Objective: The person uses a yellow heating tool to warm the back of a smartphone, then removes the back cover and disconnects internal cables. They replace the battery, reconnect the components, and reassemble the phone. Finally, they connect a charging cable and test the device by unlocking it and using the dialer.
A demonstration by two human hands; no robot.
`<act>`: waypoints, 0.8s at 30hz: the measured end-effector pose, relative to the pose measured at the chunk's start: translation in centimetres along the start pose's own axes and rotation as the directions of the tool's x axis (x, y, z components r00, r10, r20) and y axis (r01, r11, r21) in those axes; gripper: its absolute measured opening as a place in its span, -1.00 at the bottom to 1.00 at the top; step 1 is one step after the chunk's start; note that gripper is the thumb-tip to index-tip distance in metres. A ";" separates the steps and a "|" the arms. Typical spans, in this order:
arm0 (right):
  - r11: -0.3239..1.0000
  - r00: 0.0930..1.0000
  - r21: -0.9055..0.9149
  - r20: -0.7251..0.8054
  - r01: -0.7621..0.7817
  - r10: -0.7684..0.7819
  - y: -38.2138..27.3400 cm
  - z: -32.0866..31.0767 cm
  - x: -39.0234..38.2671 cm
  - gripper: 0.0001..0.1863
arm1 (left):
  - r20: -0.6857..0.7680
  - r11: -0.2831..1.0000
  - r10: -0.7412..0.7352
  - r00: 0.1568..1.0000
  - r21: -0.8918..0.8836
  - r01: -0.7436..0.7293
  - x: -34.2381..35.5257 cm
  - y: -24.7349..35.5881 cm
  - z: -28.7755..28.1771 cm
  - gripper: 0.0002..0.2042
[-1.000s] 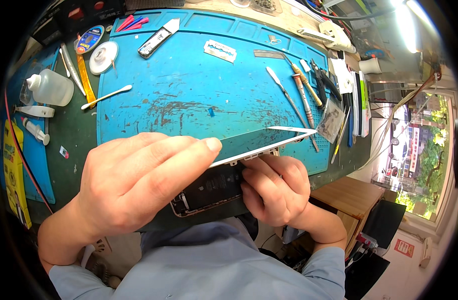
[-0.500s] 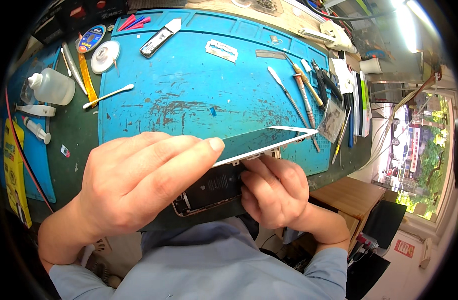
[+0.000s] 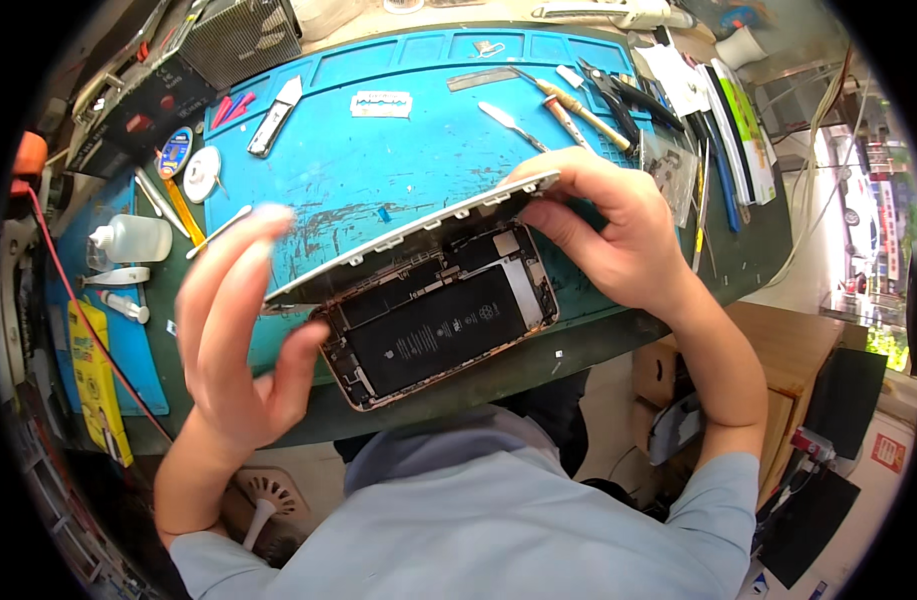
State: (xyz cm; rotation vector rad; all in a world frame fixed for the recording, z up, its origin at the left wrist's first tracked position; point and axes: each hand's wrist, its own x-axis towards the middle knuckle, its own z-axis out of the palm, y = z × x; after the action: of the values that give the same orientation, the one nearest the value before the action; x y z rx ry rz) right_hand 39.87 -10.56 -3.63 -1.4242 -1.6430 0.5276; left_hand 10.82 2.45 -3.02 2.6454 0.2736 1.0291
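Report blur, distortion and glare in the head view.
Head view: the left hand is motion-blurred, fingertips smeared; the right hand and the opened phone are sharp. Fisheye bends the blue mat edges and blackens the corners. The window at right is overexposed; lighting on the mat is even, with soft shadows.

Both hands tilt screen panel off opened phone, blue mat beneath.
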 end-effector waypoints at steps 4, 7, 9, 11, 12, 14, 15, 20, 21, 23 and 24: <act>0.999 1.000 0.042 -0.027 0.005 -0.004 0.3 0.4 -0.3 -0.82 | 0.079 0.953 0.287 0.955 0.074 -0.293 -1.6 3.6 -0.6 -0.42; 0.999 1.000 0.037 -0.015 0.003 -0.003 0.4 0.3 -0.4 -0.81 | 0.340 0.996 0.051 0.939 0.045 -0.071 -0.1 6.3 1.5 -0.61; 0.997 0.998 0.065 -0.049 0.032 -0.029 0.5 0.5 -0.4 -0.82 | 0.433 0.993 0.049 0.900 0.077 -0.091 0.0 6.4 2.2 -0.48; 0.998 0.998 0.054 -0.051 0.035 -0.032 0.7 0.5 -0.5 -0.82 | 0.502 0.987 0.032 0.865 0.119 -0.106 0.5 6.8 2.6 -0.44; 0.998 0.998 0.048 -0.052 0.037 -0.034 0.8 0.5 -0.6 -0.83 | 0.522 0.985 0.028 0.852 0.132 -0.113 0.4 7.0 2.8 -0.43; 0.997 0.997 0.054 -0.060 0.046 -0.043 0.8 0.5 -0.5 -0.83 | 0.549 0.979 0.016 0.835 0.161 -0.125 0.3 7.2 3.0 -0.41; 0.997 0.997 0.058 -0.064 0.051 -0.048 0.8 0.5 -0.5 -0.83 | 0.561 0.975 0.009 0.828 0.177 -0.131 0.3 7.3 3.0 -0.40; 0.999 0.998 0.038 -0.054 0.025 -0.023 0.8 0.4 -0.5 -0.87 | 0.583 0.973 -0.005 0.812 0.189 -0.130 0.1 7.6 3.3 -0.35; 0.999 0.999 0.031 -0.043 0.021 -0.020 0.9 0.4 -0.6 -0.87 | 0.589 0.975 0.002 0.808 0.178 -0.133 0.0 7.6 3.4 -0.31; 0.999 0.999 0.035 -0.042 0.015 -0.014 0.9 0.4 -0.5 -0.87 | 0.577 0.980 0.003 0.817 0.162 -0.118 0.0 7.6 3.4 -0.26; 0.999 0.999 0.036 -0.042 0.013 -0.011 0.9 0.4 -0.6 -0.88 | 0.561 0.983 -0.005 0.828 0.153 -0.098 0.0 7.6 3.5 -0.26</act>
State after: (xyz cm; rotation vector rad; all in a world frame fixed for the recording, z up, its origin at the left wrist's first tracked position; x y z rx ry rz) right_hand 40.01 -10.77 -4.75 -1.3891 -1.5998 0.5152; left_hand 13.73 -5.41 -2.91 2.9781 0.1709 0.2008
